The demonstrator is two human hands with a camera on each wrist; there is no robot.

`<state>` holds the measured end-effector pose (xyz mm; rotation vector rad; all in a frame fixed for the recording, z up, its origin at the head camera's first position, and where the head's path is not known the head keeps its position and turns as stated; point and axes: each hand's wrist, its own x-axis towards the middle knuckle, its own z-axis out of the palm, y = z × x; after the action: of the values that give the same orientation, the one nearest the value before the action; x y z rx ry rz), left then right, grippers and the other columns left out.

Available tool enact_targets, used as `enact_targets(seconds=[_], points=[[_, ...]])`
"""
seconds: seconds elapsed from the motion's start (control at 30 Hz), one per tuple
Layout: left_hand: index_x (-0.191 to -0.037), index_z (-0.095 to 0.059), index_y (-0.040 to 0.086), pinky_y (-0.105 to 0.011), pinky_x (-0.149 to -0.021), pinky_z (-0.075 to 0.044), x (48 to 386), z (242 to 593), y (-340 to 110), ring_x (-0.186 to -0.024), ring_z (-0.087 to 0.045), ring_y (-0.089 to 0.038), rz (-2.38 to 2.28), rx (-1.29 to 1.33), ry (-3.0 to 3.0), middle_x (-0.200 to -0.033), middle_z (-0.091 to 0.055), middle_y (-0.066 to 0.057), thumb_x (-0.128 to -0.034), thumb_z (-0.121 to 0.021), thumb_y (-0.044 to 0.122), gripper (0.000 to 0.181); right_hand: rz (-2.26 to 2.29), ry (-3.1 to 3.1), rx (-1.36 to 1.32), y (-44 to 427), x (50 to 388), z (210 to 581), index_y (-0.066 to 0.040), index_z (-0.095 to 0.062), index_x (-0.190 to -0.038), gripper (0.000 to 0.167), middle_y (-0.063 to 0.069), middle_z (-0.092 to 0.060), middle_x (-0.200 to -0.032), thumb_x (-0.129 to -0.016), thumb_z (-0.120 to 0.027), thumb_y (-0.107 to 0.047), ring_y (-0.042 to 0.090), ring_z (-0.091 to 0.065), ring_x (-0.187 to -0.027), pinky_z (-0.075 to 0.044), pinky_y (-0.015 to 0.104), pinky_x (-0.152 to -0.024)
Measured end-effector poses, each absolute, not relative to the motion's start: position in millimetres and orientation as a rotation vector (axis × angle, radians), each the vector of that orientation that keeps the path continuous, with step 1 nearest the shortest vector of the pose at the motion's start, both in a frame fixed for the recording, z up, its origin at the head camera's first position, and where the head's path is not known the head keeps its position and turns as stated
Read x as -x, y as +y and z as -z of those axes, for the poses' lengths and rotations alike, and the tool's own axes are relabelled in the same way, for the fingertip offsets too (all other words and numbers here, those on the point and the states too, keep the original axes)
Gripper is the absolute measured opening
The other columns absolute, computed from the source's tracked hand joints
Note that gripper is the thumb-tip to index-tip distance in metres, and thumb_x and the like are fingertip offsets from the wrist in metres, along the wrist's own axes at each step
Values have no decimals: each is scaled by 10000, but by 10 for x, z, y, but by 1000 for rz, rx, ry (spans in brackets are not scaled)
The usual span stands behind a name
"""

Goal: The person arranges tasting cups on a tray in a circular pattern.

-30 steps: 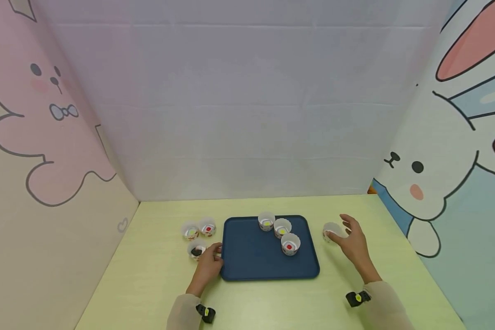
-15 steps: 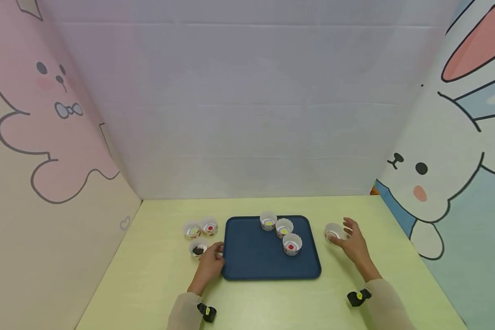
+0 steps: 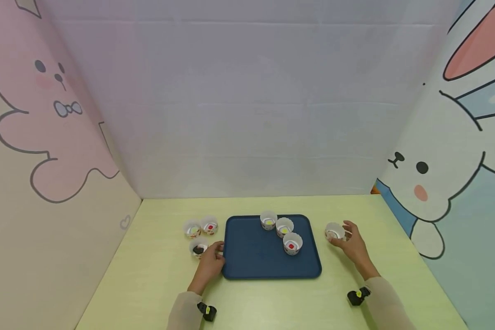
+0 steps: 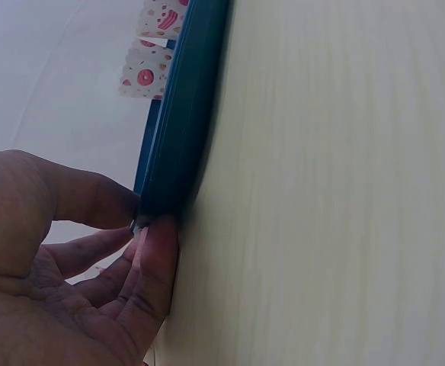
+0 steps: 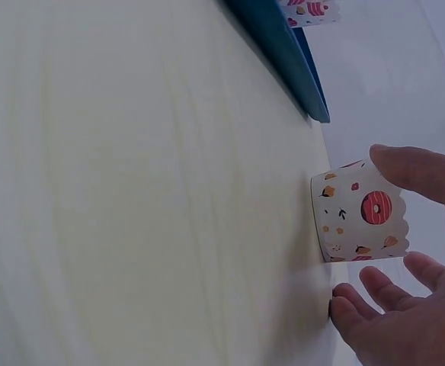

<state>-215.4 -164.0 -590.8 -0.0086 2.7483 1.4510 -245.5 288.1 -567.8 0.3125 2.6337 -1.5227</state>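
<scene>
My left hand [image 3: 209, 266] pinches the left rim of a dark blue tray [image 3: 251, 259]; in the left wrist view the thumb [image 4: 100, 200] lies on the rim and fingers sit under it. To the right of the tray, my right hand [image 3: 358, 251] holds a white paper baking cup [image 3: 332, 230] between thumb and fingers. This cup [image 5: 360, 217] has a donut print and stands on the table; what lies inside is unclear. On the tray are two cups with yellow inside, a back cup [image 3: 268, 223] and a middle cup [image 3: 284, 230], and a cup with red [image 3: 292, 246].
Left of the tray stand a cup with pale green inside [image 3: 192, 231], a cup with red inside [image 3: 210, 228] and a cup with dark contents [image 3: 197, 244], the last partly behind my left hand. White and cartoon-printed walls border the pale yellow table [image 3: 264, 302].
My right hand's fingers have drawn in closer around the cup on the right. The left hand stays on the tray's rim, and the view has shifted slightly.
</scene>
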Motion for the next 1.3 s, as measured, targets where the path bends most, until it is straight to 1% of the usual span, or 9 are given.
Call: enact_targets(seconds=[0.27, 0.4, 0.5, 0.67, 0.7, 0.8, 0.93, 1.1, 1.3], points=[[-1324, -554, -16, -332, -729, -495, 2147, 5912, -1636, -904, -615, -197, -1452, 15, 2729, -1124, -643, -153, -820, -580, -32, 504, 1528, 2628, -249, 2904, 2478, 5707, -57, -129, -1557, 940, 290, -221, -1566, -864, -732, -256, 468, -273, -1430, -335, 581, -1099], [-1320, -554, -26, -329, -719, -497, 2161, 5924, -1636, -894, -618, -201, -1462, 9, 2728, -1122, -644, -165, -811, -583, -44, 510, 1499, 2651, -180, 2904, 2508, 5716, -58, -162, -1548, 916, 282, -266, -1543, -863, -734, -266, 452, -357, -1378, -422, 514, -1006], [-1321, -554, -23, -322, -717, -499, 2171, 5921, -1635, -893, -620, -197, -1459, 14, 2731, -1123, -644, -163, -811, -579, -42, 511, 1472, 2680, -151, 2890, 2529, 5716, -43, -189, -1535, 896, 290, -310, -1511, -863, -735, -273, 434, -432, -1298, -448, 436, -918], [-1321, -560, -8, -312, -720, -500, 2176, 5917, -1631, -895, -618, -184, -1451, 30, 2737, -1122, -645, -149, -814, -579, -32, 508, 1437, 2740, -134, 2870, 2543, 5719, -14, -241, -1500, 880, 331, -355, -1458, -834, -750, -280, 456, -465, -1203, -438, 464, -880], [-1319, -559, -14, -314, -714, -501, 2174, 5915, -1633, -890, -619, -186, -1448, 23, 2743, -1117, -644, -153, -810, -581, -36, 509, 1427, 2769, -142, 2863, 2543, 5720, -17, -277, -1484, 869, 335, -386, -1431, -816, -767, -280, 451, -484, -1168, -445, 458, -856], [-1314, -562, -13, -311, -712, -501, 2169, 5913, -1638, -884, -619, -183, -1448, 24, 2743, -1113, -644, -151, -806, -585, -40, 510, 1416, 2793, -141, 2852, 2541, 5728, 4, -292, -1466, 847, 352, -413, -1385, -811, -761, -256, 454, -488, -1142, -437, 494, -862], [-1315, -562, -10, -312, -714, -499, 2170, 5914, -1637, -884, -616, -182, -1460, 25, 2732, -1118, -644, -153, -807, -582, -42, 510, 1397, 2776, -156, 2858, 2553, 5750, 5, -291, -1472, 805, 344, -419, -1397, -828, -730, -194, 465, -468, -1199, -404, 546, -938], [-1313, -564, -11, -320, -720, -497, 2166, 5908, -1632, -881, -614, -182, -1467, 22, 2730, -1118, -645, -155, -803, -580, -40, 511, 1349, 2773, -186, 2853, 2567, 5745, 9, -300, -1472, 749, 337, -415, -1418, -861, -708, -137, 463, -450, -1236, -388, 555, -971], [-1311, -566, -9, -328, -731, -498, 2142, 5893, -1630, -888, -617, -188, -1463, 18, 2734, -1118, -647, -152, -799, -581, -38, 513, 1334, 2778, -221, 2832, 2556, 5723, 3, -326, -1456, 701, 331, -423, -1415, -880, -697, -152, 456, -454, -1226, -394, 554, -962]])
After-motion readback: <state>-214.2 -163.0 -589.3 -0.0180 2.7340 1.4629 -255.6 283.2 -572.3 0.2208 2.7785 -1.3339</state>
